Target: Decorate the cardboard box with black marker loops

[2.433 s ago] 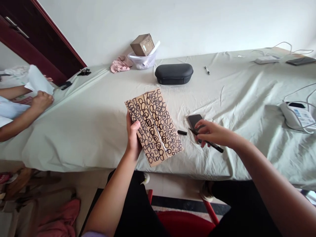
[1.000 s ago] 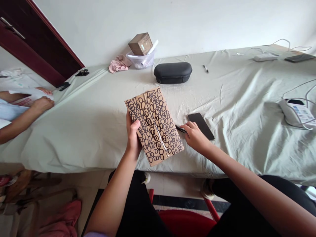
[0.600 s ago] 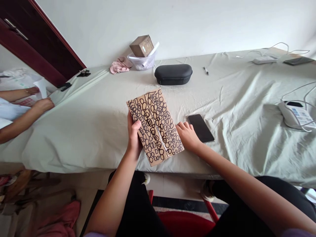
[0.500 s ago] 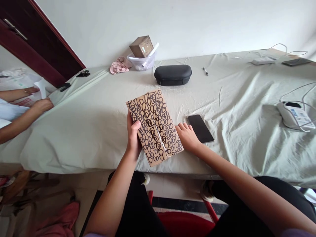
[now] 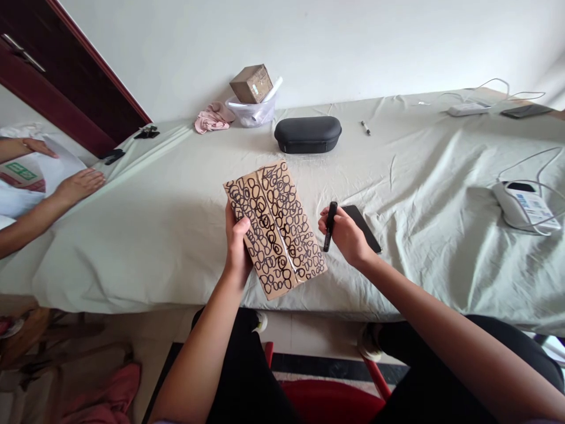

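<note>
**A:** What does our left hand do?

**B:** It is closed around the lower left edge of a flat brown cardboard piece, with the thumb on the front and the other fingers hidden behind. The cardboard sits just right of this hand and is covered with black hand-drawn circles. We cannot tell if it touches the pale green cloth below. This grip seems to keep the drawn side turned up toward us.

**A:** And our right hand?

**B:** It is curled nearly closed around a slim black marker pen, which stands upright at the fingertips. We cannot tell if its cap is on. The firm hold suggests the pen is being kept ready, just right of the cardboard.

**A:** What else is near?

**B:** A flat black smartphone lies partly under the right hand, and a black oval hard case lies far beyond the cardboard. Well to the left of our left hand, a co-worker's hand rests on the cloth.
</note>
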Demonstrator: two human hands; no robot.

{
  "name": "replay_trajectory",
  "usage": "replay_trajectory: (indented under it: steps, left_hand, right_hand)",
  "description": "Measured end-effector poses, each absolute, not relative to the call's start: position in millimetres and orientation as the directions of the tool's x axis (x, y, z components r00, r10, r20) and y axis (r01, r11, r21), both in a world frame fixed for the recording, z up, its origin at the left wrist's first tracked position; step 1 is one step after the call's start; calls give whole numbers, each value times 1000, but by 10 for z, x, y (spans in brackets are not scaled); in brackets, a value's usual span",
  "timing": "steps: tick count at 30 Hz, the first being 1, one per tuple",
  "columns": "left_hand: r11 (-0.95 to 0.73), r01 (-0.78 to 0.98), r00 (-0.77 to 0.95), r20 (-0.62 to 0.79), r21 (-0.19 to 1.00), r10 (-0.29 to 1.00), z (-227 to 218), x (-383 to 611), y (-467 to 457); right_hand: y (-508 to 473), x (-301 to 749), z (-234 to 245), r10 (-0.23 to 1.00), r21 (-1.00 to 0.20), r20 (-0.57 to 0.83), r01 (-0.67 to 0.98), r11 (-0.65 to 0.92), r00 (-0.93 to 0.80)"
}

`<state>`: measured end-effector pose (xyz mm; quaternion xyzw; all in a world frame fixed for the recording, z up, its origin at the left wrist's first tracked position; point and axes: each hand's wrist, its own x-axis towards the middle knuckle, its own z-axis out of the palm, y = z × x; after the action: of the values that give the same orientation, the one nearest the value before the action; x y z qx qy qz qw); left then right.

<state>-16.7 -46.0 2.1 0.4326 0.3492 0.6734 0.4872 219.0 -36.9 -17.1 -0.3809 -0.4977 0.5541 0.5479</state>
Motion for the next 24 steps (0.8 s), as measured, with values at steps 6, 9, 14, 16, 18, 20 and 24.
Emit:
replay_trajectory:
  steps: [6, 9, 14, 16, 18, 20, 24]
  left_hand:
    - [-294, -329, -136, 263, 898, 955, 33, -159, -459]
    - [-303, -330, -132, 274, 894, 953, 45, -151, -457]
    - [-283, -371, -137, 249, 885, 959, 59, -134, -470]
    - [-273, -381, -149, 233, 883, 961, 54, -134, -476]
    - [-273, -377, -153, 231, 885, 961, 42, -141, -479]
    - [-279, -358, -147, 241, 891, 959, 26, -151, -478]
    - [-295, -335, -147, 260, 895, 954, 15, -162, -470]
  right_hand:
    - [-408, 2208, -133, 991, -958, 67, -284, 32, -114]
    - [-441, 2243, -192, 980, -977, 74, -209, 35, -183]
    - [-518, 2257, -183, 977, -963, 21, -269, -37, -210]
    - [-539, 2241, -160, 977, -960, 2, -275, -58, -213]
    - [-538, 2223, -157, 983, -967, -21, -248, -66, -182]
    - [-504, 2219, -183, 991, -978, -40, -198, -64, -125]
    - [-370, 2340, -273, 996, -995, -12, 98, -3, -91]
